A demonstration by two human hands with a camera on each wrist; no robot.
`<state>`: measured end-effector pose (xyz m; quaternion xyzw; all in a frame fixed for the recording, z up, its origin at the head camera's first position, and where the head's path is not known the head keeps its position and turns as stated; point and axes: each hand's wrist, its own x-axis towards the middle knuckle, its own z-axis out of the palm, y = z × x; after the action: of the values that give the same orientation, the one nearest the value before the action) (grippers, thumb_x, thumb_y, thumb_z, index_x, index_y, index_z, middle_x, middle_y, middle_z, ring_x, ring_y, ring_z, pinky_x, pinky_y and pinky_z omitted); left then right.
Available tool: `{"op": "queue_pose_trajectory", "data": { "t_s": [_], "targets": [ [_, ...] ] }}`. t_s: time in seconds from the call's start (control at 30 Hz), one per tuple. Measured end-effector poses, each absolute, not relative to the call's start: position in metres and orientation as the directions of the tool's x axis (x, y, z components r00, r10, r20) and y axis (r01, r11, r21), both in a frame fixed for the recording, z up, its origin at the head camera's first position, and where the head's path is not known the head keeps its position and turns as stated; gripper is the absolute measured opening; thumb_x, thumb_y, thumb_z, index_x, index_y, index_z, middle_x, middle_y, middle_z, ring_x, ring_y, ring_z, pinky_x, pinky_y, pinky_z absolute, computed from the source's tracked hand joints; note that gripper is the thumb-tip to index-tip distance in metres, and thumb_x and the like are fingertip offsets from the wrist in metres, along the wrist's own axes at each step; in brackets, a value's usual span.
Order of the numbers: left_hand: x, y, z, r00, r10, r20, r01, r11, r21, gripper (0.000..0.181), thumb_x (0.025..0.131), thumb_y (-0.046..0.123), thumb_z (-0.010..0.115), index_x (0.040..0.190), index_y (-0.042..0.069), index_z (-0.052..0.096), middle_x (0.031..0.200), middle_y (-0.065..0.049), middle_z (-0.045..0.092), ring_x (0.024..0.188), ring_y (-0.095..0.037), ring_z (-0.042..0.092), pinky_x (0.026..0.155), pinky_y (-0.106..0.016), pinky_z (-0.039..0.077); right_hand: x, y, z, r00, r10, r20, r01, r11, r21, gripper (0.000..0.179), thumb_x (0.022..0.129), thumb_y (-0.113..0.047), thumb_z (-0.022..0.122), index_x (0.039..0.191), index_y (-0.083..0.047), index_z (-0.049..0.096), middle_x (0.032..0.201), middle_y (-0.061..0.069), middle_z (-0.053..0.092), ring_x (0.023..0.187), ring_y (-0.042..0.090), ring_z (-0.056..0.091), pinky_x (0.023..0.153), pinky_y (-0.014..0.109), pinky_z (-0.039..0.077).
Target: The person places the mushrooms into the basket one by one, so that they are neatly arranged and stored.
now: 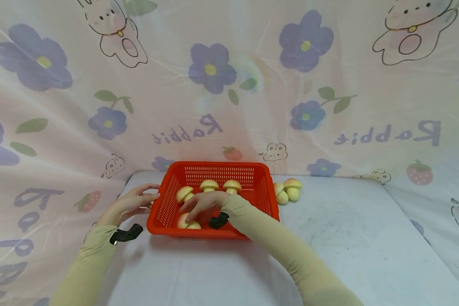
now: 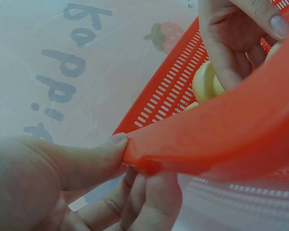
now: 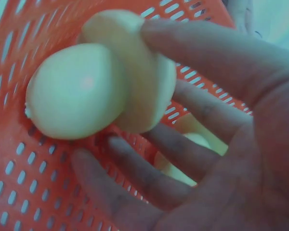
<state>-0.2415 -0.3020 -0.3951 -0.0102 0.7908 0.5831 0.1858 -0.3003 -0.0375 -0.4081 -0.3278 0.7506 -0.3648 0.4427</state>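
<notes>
In the basket [image 1: 164, 230], the right hand [image 1: 207, 203] curls parted fingers [image 3: 151, 168] round a mushroom [image 3: 82, 91] — likely light, stiff, best held by its cap [image 3: 153, 86] — the left hand [image 1: 131, 204] pinching the rim [image 2: 207, 130].

Bright, even light across the head view, and there's a faint rainbow flare on the far curtain [image 1: 252, 108]! Soft shadows spread over the near table [image 1: 199, 263]. Left wrist: dimmer, greyer, the basket [image 2: 221, 127] rim looking soft. Right wrist: cool bluish cast, hazy detail, a pinkish glint on one mushroom [image 3: 77, 91].
</notes>
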Motion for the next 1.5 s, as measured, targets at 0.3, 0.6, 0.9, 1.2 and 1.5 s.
{"op": "queue_pose_trajectory", "data": {
  "t_s": [0.3, 0.6, 0.9, 1.2, 1.5],
  "targets": [
    [-0.243, -0.304, -0.397, -0.932, 0.190, -0.308, -0.234, 0.331, 0.914, 0.056, 0.096, 0.024, 0.059, 0.143, 0.006, 0.033, 0.096, -0.009, 0.065, 0.077, -0.021, 0.063, 0.076, -0.037, 0.056, -0.302, -0.037, -0.418, -0.364, -0.821, -0.439, -0.102, 0.504, -0.858, 0.045, 0.088, -0.020, 0.071, 0.130, -0.009, 0.059, 0.115, -0.004, 0.060, 0.098, 0.014, 0.059, 0.084, 0.031, 0.051],
    [-0.243, -0.305, -0.396, -0.932, 0.190, -0.309, -0.234, 0.334, 0.913, 0.057, 0.096, 0.025, 0.060, 0.143, 0.007, 0.033, 0.093, -0.008, 0.065, 0.076, -0.020, 0.062, 0.074, -0.035, 0.056, -0.301, -0.023, -0.413, -0.416, -0.786, -0.458, -0.033, 0.516, -0.856, 0.044, 0.090, -0.020, 0.069, 0.130, -0.008, 0.057, 0.110, 0.002, 0.063, 0.095, 0.018, 0.063, 0.085, 0.035, 0.052],
    [-0.243, -0.304, -0.396, -0.932, 0.192, -0.308, -0.233, 0.336, 0.913, 0.057, 0.096, 0.025, 0.060, 0.142, 0.006, 0.033, 0.091, -0.008, 0.062, 0.075, -0.020, 0.060, 0.072, -0.034, 0.056, -0.302, -0.016, -0.414, -0.465, -0.761, -0.453, 0.041, 0.493, -0.869, 0.043, 0.090, -0.019, 0.068, 0.127, -0.003, 0.053, 0.110, 0.007, 0.061, 0.095, 0.022, 0.064, 0.082, 0.039, 0.054],
    [-0.242, -0.302, -0.395, -0.931, 0.197, -0.308, -0.231, 0.337, 0.913, 0.055, 0.096, 0.024, 0.059, 0.142, 0.006, 0.034, 0.091, -0.008, 0.063, 0.074, -0.020, 0.060, 0.072, -0.034, 0.056, -0.302, -0.011, -0.411, -0.505, -0.732, -0.457, -0.158, 0.599, -0.785, 0.057, 0.085, -0.038, 0.071, 0.132, -0.011, 0.054, 0.114, -0.005, 0.058, 0.104, 0.011, 0.055, 0.094, 0.033, 0.043],
    [-0.243, -0.304, -0.395, -0.930, 0.208, -0.304, -0.221, 0.348, 0.911, 0.057, 0.096, 0.025, 0.059, 0.143, 0.005, 0.032, 0.091, -0.008, 0.062, 0.075, -0.020, 0.059, 0.073, -0.035, 0.056, -0.302, -0.014, -0.412, -0.465, -0.775, -0.427, -0.179, 0.555, -0.812, 0.019, 0.088, -0.029, 0.069, 0.092, -0.011, 0.071, 0.077, -0.001, 0.056, 0.078, 0.014, 0.049, 0.073, 0.030, 0.039]
  ]
}}
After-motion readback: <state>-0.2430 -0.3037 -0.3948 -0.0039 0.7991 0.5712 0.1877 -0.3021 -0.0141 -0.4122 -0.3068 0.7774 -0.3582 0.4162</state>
